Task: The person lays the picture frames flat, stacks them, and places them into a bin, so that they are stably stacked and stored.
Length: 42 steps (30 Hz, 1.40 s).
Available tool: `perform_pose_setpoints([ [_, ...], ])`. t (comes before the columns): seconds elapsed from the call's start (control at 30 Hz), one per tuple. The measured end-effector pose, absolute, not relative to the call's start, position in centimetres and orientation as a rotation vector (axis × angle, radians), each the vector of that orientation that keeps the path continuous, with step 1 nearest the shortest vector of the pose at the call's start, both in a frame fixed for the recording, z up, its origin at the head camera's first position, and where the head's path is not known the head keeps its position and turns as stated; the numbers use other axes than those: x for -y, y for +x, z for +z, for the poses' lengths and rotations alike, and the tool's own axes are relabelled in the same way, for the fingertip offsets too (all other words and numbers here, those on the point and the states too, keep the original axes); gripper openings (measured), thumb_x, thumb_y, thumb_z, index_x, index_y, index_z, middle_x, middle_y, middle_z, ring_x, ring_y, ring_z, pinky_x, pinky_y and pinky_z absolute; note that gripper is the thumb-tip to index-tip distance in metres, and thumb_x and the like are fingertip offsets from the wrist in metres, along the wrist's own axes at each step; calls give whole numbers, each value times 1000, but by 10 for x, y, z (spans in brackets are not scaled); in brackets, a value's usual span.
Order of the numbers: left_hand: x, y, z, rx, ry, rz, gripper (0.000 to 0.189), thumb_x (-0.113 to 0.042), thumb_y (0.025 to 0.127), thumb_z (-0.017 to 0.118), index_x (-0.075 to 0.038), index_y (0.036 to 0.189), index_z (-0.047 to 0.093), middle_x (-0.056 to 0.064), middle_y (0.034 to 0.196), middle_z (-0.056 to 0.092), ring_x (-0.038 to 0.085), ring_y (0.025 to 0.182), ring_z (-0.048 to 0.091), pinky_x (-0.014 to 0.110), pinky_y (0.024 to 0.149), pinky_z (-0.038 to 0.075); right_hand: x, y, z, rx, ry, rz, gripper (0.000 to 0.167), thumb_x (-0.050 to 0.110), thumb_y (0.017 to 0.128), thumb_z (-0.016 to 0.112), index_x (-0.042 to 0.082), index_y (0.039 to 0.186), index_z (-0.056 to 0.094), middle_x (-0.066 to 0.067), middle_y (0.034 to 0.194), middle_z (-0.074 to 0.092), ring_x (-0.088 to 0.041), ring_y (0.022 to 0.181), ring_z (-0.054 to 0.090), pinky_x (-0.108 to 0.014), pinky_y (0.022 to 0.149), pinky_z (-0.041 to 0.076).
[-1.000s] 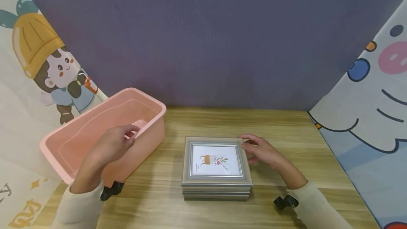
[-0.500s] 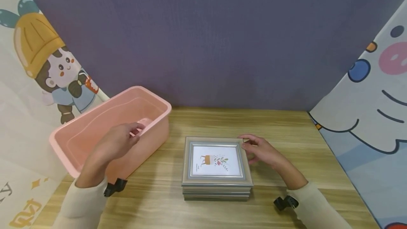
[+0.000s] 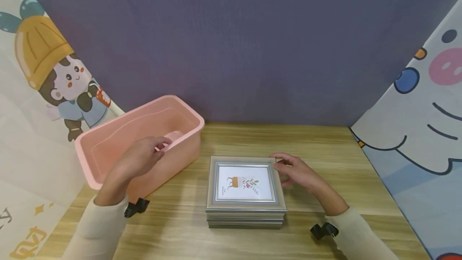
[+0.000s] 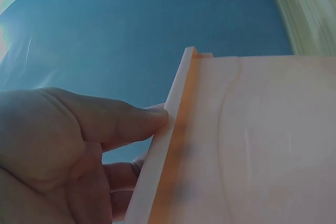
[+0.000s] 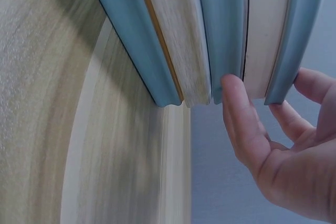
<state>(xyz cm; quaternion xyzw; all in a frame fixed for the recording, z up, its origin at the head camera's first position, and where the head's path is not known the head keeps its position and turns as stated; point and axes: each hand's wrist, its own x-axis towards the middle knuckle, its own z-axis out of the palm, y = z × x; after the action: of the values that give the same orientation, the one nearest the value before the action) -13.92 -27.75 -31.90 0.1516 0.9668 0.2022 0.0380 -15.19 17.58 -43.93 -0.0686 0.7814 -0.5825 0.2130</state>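
Observation:
A deep pink plastic bin [image 3: 173, 167] stands at the left, angled on the table. My left hand [image 3: 142, 157] pinches its near rim, thumb on the inner side in the left wrist view, where the bin's wall [image 4: 273, 140] fills the right. A stack of picture frames sits mid-table; the top frame [image 3: 213, 183] shows a flower-vase picture lying sideways. My right hand [image 3: 296, 171] grips the stack's far right corner, thumb and a finger at the top frame. In the right wrist view, another finger [image 5: 236, 98] rests against the blue and pale frame edges [image 5: 226, 35] lower down.
The wood-grain table [image 3: 325, 139] runs back to a dark blue-grey wall [image 3: 252, 51]. Cartoon-printed sheets [image 3: 29, 111] flank it on both sides. Small black devices [image 3: 137, 208] sit at both wrists by the cream sleeves.
My left hand has drawn the pink bin to the right, closer to the stack of frames. The right hand and the frames have stayed in place.

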Motion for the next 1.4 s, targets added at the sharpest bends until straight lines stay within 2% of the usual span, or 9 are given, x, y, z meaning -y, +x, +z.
perform_pose_setpoints([
  [0.53, 264, -154, -318, -2924, 595, 649, 30, -4, 99, 59, -6, 128, 67, 13, 110, 72, 30, 102, 67, 48, 85, 56, -175, -152, -439, -2175, -176, -1611, 50, 29, 104, 59, 8, 148, 48, -22, 122, 52, -22, 96, 67, -47, 75, 63],
  [1.07, 240, -169, -323, -2908, 671, 651, 31, -2, 100, 56, -11, 126, 70, 11, 111, 72, 29, 106, 66, 49, 91, 55, -175, -153, -440, -2162, -179, -1619, 50, 29, 104, 59, 8, 148, 48, -22, 121, 51, -23, 96, 68, -47, 75, 64],
  [1.4, 214, -181, -325, -2869, 750, 667, 32, 0, 99, 54, -9, 126, 70, 12, 112, 73, 30, 107, 67, 48, 93, 56, -175, -153, -440, -2156, -177, -1622, 50, 30, 104, 58, 7, 148, 47, -23, 125, 51, -23, 98, 68, -47, 75, 64],
])
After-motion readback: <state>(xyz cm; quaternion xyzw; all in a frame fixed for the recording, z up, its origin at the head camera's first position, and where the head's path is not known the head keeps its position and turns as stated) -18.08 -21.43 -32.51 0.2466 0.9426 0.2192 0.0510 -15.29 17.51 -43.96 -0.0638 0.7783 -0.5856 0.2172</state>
